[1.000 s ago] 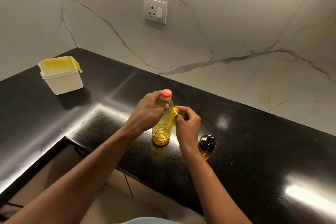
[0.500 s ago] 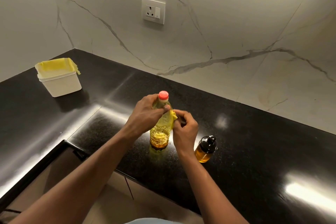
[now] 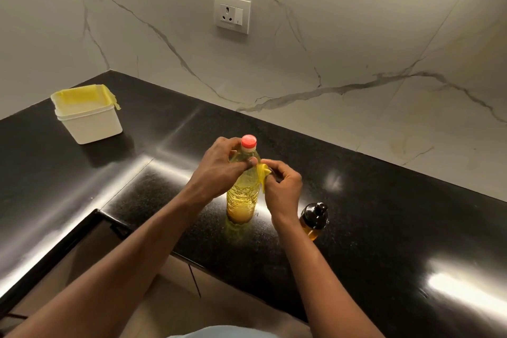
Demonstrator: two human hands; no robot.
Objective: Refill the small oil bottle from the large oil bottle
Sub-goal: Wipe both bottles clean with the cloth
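Right hand [image 3: 284,187] pinches a thin yellow plastic strip [image 3: 264,173] between thumb and fingertips. The strip touches the bottle's right side; label or seal wrap, can't tell which. Left hand [image 3: 219,170] wraps the shoulder of the tall, clear plastic large oil bottle [image 3: 241,196], thumb across the front, just under the round red screw cap [image 3: 248,142]. Cap is on. The bottle stands upright on the glossy black stone counter [image 3: 384,228], near the front edge, mostly full of yellow oil.

Just right of the right wrist stands the squat small oil bottle with a black pourer top [image 3: 314,221]. It is upright, apart from the big one, with amber oil in it. Its top looks closed.

Step looks like prep: the strip comes off before opening, nothing poured yet. The next move likely calls for pulling the strip free, then twisting the cap off while the left hand braces. The small bottle's top also needs removing. With a narrow mouth and a nearly full bottle, the tilt should be slow.

Farther left, well apart, sits a white square plastic tub with a yellow liner [image 3: 86,118]. Behind, a white wall socket [image 3: 232,12] is set in the veined white marble wall [image 3: 356,49].
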